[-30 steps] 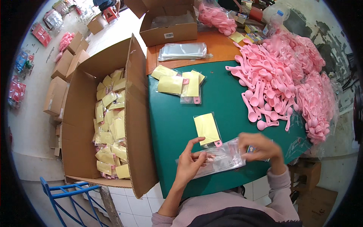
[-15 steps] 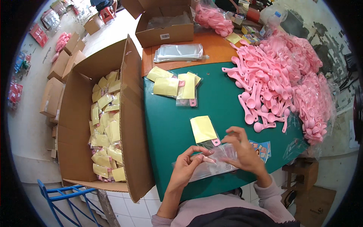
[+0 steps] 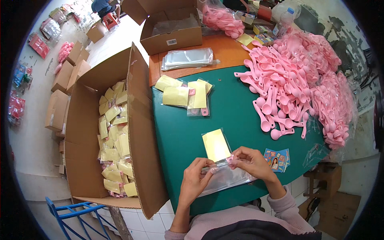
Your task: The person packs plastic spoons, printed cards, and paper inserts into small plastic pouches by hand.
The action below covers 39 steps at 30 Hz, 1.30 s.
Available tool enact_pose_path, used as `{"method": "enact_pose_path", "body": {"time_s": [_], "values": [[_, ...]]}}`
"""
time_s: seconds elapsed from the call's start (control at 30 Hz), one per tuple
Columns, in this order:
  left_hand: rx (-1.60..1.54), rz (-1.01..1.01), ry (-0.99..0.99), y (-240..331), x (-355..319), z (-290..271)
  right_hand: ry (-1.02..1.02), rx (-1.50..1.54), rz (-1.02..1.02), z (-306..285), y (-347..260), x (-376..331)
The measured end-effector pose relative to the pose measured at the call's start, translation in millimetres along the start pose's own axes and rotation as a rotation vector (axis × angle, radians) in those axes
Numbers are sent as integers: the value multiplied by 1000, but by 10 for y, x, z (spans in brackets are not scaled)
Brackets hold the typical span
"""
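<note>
My left hand [image 3: 195,180] pinches the edge of a clear plastic bag [image 3: 224,165], thumb against fingertips. Opposite it, the closed fingers of my right hand [image 3: 253,163] grip the same bag near its upper edge. Beneath both hands lies a stack of flat clear bags [image 3: 228,182] at the table's near edge. Just beyond my fingers rests a filled packet [image 3: 216,145] with a pale yellow card; the pink handle end showing at its bottom is partly covered by my right fingers. Small printed cards [image 3: 277,161] lie fanned out right of my right hand.
Pink measuring spoons [image 3: 276,88] are heaped at the right, with bagged ones behind. More yellow-card packets [image 3: 176,96] sit farther back on the green table [image 3: 180,140]. A tall carton [image 3: 146,132] of packets stands left; a bag stack [image 3: 188,58] and open box [image 3: 172,40] are behind.
My right hand has come down and left from its raised, spread pose, and its fingers have closed on the bag's edge. The printed cards, partly covered before, now show more fully.
</note>
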State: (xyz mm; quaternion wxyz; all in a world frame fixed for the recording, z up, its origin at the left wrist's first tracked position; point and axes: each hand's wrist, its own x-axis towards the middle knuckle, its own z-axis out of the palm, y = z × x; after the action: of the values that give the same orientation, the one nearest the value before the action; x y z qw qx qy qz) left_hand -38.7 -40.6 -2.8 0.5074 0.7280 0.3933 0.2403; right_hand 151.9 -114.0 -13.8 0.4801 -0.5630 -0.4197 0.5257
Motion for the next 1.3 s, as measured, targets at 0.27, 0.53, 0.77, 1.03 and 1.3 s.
{"method": "enact_pose_path", "body": {"time_s": [0.27,0.53,0.77,1.03,1.3], "values": [[-20,-149,25,-131,6,50,145,124,119,147,15,57],[-268,-268,199,-92,32,139,228,-31,64,225,32,52],[-360,-281,73,-84,12,75,205,-73,35,248,-27,29],[-257,-225,55,-44,15,51,219,-123,-38,258,-21,-6],[-84,-100,28,-20,50,9,135,-288,3,184,-95,3]]}}
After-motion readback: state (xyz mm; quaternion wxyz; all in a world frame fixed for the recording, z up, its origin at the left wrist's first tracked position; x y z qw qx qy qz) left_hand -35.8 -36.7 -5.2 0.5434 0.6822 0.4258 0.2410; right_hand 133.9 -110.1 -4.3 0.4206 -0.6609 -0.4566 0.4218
